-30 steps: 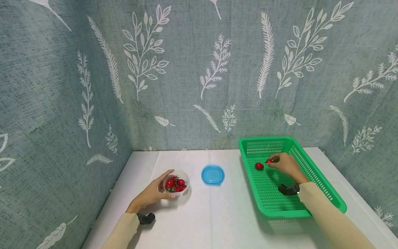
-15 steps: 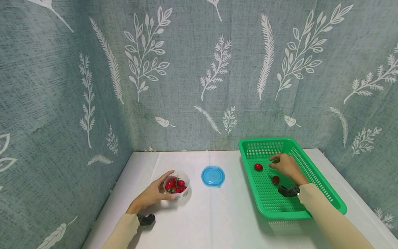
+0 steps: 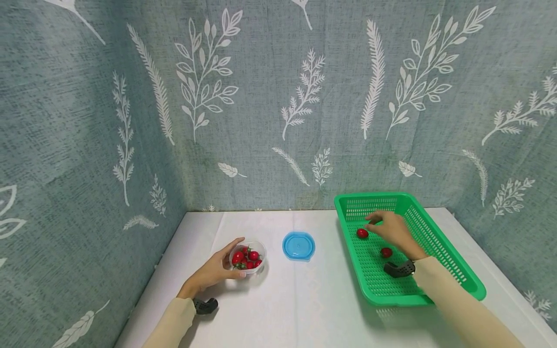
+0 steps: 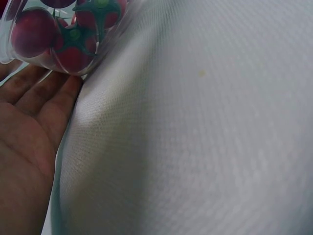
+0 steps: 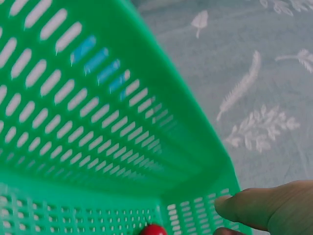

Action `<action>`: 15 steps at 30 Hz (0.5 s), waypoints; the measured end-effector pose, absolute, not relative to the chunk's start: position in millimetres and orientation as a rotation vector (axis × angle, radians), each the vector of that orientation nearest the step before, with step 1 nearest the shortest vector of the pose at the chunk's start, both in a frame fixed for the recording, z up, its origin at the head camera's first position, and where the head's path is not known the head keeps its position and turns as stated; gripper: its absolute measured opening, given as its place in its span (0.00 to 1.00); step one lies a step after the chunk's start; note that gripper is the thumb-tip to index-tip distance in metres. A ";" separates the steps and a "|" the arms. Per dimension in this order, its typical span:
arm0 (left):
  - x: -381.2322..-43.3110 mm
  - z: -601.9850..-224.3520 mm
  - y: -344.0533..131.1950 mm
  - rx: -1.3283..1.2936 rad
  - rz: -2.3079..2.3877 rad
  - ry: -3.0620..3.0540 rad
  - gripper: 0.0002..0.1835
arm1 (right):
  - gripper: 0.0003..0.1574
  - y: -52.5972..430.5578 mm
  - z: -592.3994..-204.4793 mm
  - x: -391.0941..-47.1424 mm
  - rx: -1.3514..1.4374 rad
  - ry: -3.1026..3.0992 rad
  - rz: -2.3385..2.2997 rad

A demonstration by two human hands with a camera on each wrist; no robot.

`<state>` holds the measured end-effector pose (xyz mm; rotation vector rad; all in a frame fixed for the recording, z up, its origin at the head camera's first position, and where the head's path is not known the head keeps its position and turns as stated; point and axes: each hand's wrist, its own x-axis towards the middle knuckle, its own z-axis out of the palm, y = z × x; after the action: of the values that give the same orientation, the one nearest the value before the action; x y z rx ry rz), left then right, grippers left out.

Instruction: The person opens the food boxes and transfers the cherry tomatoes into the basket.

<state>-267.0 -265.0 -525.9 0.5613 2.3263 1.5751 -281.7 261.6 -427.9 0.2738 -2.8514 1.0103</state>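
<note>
My left hand [image 3: 211, 273] curves its thumb and fingers around a small clear plastic container [image 3: 260, 247] at the left of the table. Several red cherry tomatoes [image 3: 237, 257] with green stems fill it; the left wrist view shows its wall [image 4: 7, 51] against the fingers. Over the green basket [image 3: 370, 292] hovers my right hand [image 3: 393, 231], thumb and fingers apart with nothing between them. Its fingertips are close beside one red tomato [image 3: 362, 233] on the basket floor. Another tomato [image 3: 386, 253] lies below the palm, nearer the front. The right wrist view catches one tomato [image 5: 154, 230] partly, at its bottom edge.
A blue lid [image 3: 298, 246] lies flat between the container and the basket on the white tablecloth [image 3: 278, 304]. The basket's perforated walls [image 5: 88, 98] rise around my right hand. Patterned grey-green cloth [image 3: 261, 106] hangs behind and at both sides.
My right hand has let go of a tomato, which now lies farther forward on the basket floor. The hand has since shifted left toward the other tomato. My left hand stays on the container.
</note>
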 end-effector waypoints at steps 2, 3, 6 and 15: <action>-267.3 -526.2 -265.2 0.560 1.576 2.318 0.55 | 0.19 255.7 -426.1 -282.2 0.295 -2.842 1.013; -267.6 -526.5 -265.4 0.561 1.575 2.316 0.55 | 0.19 252.9 -425.4 -282.8 0.312 -2.837 1.011; -267.7 -527.0 -265.8 0.564 1.571 2.313 0.55 | 0.19 243.6 -423.7 -285.0 0.365 -2.812 0.998; -267.0 -525.0 -265.6 0.565 1.578 2.303 0.55 | 0.18 214.3 -418.4 -287.9 0.499 -2.751 1.091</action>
<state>-267.0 -265.6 -525.0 0.5652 2.3035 1.5785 -287.9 214.3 -418.4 0.4987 -2.7513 1.0912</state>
